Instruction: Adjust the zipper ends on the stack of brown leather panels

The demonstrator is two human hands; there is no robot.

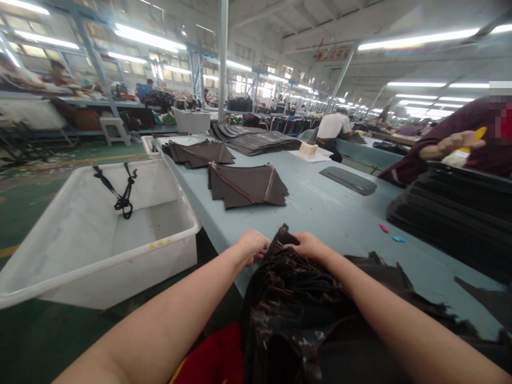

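A thick bundle of dark brown and black pieces (296,298) lies at the near edge of the table, below my arms. My left hand (254,246) is closed at the left side of the bundle's far end, its fingers curled against the dark material. From the right, my right hand (310,246) grips the same far end, fingers wrapped over the material's edge. Beyond my hands a stack of dark brown cut pieces (250,185) lies flat, with a similar stack (200,153) behind it to the left.
A white plastic tub (156,246) with black cord stands left of the blue-green table (308,205). Right, a person's hand (452,145) holds a yellow-handled tool above a tall dark stack (448,213). A dark flat panel (348,180) and small pink and blue pieces lie mid-table.
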